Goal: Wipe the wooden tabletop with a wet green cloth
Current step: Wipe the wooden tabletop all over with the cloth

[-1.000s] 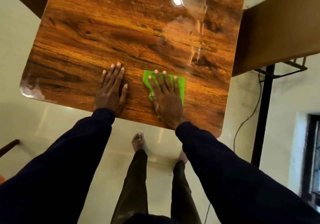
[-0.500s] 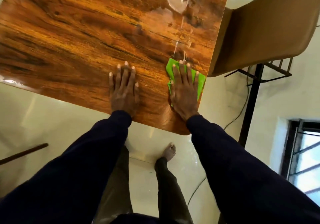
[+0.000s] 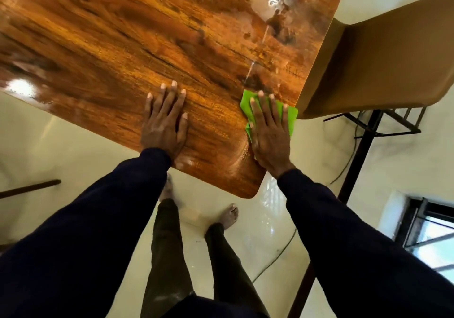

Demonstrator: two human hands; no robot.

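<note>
No readable text, labels, brands or numbers anywhere in frame. Nothing printed on the tabletop [image 3: 122,47], the green cloth [image 3: 290,116] at centre right, or the tan chair [image 3: 380,59] at upper right.

Single head view, looks steeply down from close above the tabletop [image 3: 152,37] near right corner; near edge runs diagonally, floor [image 3: 73,150] visible below.
</note>
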